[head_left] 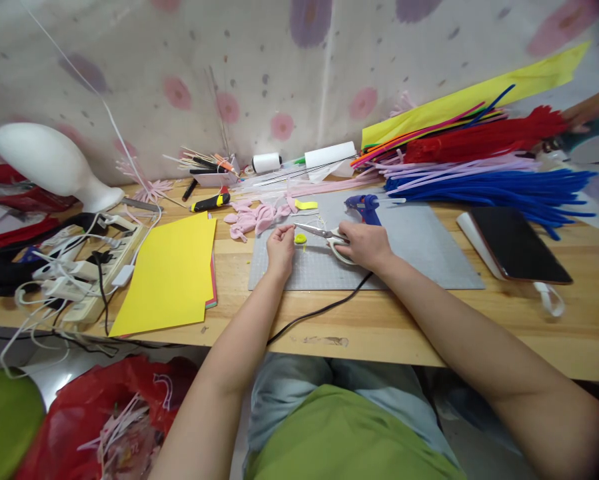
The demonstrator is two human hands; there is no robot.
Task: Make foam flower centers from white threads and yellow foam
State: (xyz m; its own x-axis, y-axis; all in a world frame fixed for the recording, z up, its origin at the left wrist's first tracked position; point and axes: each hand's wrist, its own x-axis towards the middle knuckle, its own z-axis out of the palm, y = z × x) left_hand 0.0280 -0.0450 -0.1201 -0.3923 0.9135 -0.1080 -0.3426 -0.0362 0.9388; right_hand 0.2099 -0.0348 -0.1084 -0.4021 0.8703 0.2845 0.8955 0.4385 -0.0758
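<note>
So right hand (365, 243) grips scissors (320, 231), mat (429, 257) underneath probably sparing the table (404, 327), left hand (280, 249) pinched together, can't tell on what.

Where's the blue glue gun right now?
In the head view, the blue glue gun is a bit right of the middle, on the grey mat, just beyond the scissors and left of the blue fuzzy sticks.

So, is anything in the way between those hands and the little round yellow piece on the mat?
Nothing visible stands between the left hand and the yellow piece. From the right hand, the scissors it holds come in between: the blades pass close to the piece, pointing toward the left hand.
</note>
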